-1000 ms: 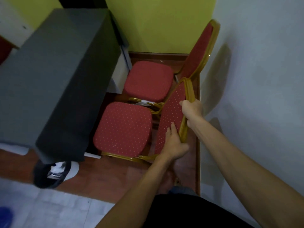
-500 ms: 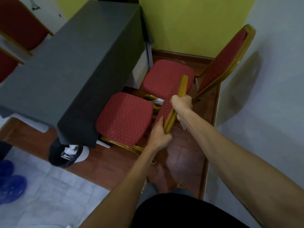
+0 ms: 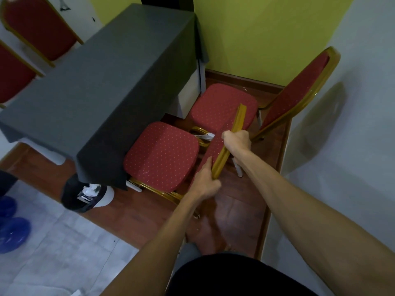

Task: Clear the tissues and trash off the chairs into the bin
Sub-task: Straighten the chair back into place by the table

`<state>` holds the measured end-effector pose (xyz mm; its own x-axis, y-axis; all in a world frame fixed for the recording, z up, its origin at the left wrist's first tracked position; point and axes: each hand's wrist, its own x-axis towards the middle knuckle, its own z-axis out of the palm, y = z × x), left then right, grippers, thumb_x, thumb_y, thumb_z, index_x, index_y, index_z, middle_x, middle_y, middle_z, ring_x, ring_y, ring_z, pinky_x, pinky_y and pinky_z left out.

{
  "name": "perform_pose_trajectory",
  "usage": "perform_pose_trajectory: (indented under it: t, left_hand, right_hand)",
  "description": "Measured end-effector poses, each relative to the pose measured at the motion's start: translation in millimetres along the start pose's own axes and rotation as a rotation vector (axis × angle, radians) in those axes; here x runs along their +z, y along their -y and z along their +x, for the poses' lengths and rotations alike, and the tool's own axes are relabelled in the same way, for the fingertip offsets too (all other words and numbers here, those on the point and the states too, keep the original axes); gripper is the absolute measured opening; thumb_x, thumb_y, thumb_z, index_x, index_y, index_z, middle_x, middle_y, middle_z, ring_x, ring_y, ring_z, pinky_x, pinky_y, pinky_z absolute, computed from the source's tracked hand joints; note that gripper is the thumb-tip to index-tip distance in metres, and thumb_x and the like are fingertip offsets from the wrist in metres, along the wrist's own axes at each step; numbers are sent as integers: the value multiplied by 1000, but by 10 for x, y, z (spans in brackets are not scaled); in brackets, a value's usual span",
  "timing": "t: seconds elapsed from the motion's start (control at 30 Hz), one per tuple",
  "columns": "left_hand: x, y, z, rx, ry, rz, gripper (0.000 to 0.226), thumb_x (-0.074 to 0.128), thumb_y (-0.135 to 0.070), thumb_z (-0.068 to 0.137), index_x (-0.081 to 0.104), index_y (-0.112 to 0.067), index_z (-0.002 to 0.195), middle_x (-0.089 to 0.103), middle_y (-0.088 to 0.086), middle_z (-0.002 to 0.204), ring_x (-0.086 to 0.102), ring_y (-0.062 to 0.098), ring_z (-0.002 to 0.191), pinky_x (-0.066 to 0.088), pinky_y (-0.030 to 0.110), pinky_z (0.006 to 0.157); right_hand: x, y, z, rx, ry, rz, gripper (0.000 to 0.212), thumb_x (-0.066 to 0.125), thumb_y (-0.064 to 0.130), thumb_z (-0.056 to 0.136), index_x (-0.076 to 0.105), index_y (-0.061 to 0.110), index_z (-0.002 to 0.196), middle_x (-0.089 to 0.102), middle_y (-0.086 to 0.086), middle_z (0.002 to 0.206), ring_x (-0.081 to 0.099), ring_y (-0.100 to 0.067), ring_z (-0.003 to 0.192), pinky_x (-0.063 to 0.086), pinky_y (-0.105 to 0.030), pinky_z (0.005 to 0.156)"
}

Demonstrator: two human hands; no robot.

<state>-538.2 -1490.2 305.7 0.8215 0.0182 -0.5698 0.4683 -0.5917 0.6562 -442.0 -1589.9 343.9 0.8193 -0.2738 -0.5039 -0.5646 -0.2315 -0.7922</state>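
Two red dotted chairs with gold frames stand by the grey-draped table. My left hand grips the lower part of the near chair's backrest, and my right hand grips its gold edge higher up. The near seat is bare. A white tissue lies wedged between the two seats. The far chair has a bare seat too. The bin, black-lined and holding white trash, sits on the floor half under the tablecloth at the left.
The grey-draped table overhangs the chairs on the left. A white wall runs close on the right and a green wall behind. A pale strip lies on the wooden floor. More red chairs stand far left. Blue shoe covers show at lower left.
The view has swung right and pulled back, bringing more of the table and the far-left chairs into sight. The near chair's backrest now shows edge-on, both hands still on it.
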Motion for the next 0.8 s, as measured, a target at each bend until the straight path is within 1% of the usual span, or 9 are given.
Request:
perform_pose_trajectory:
  t: [0.13,0.23,0.33,0.43,0.53,0.6,0.7,0.73,0.8]
  left_hand:
    - [37,31,42,11,-34,-23,97,54,-17,71,15,-30,159,60,23,133,63,43,113,54,41,83]
    - [63,50,40,11,-66,-33,94,55,-13,74,18,-28,159,62,20,128,65,39,107,45,29,75]
    - [46,47,9,22,-50,-23,92,56,-12,77,17,-28,159,62,18,125,65,34,100,45,26,66]
    - [0,31,-36,29,9,10,92,57,-11,83,11,-29,160,60,11,115,62,20,81,39,18,49]
    - [-44,54,-110,30,60,39,93,58,-9,85,7,-29,160,57,3,104,56,9,70,38,9,41]
    - [-86,73,-122,17,93,46,96,61,-11,84,6,-31,159,58,-2,98,60,10,73,42,11,44]
    - [-221,-7,9,-40,211,133,101,67,-21,79,8,-31,159,59,-3,109,63,12,86,51,22,61]
    - [-282,-81,80,-73,262,155,97,70,-27,74,18,-29,156,60,-2,114,64,15,91,56,29,68]
    - [-386,-228,288,-114,319,180,80,75,-37,63,49,-17,137,69,4,114,70,22,97,61,45,82]
  right_hand:
    - [-18,-6,-20,-14,14,-2,19,63,19,85,68,4,95,63,1,79,56,-12,63,42,-25,50]
    - [-36,-11,-60,-21,44,-1,25,65,23,81,70,4,97,70,-5,88,63,-19,72,57,-35,69]
    - [-69,-33,-90,-36,83,-12,26,66,28,81,70,6,96,72,-7,93,67,-26,83,60,-43,84]
    - [-110,-72,-103,-49,118,-47,24,65,34,85,67,10,87,72,-8,90,66,-28,81,56,-41,80]
    - [-112,-157,-67,-42,114,-79,29,65,40,87,58,15,72,68,-6,82,63,-31,81,53,-43,79]
    - [-105,-188,-40,-52,123,-82,30,66,41,87,62,14,74,67,1,77,65,-26,79,54,-39,79]
    - [-121,-194,53,-40,165,-82,30,71,44,84,68,15,81,69,1,77,65,-21,75,52,-36,74]
    - [-128,-203,109,-28,204,-75,38,72,51,82,69,14,86,71,0,83,67,-21,80,53,-35,77]
    - [-179,-197,242,47,310,-8,79,71,78,67,71,12,110,75,-3,104,70,-23,98,55,-39,92]
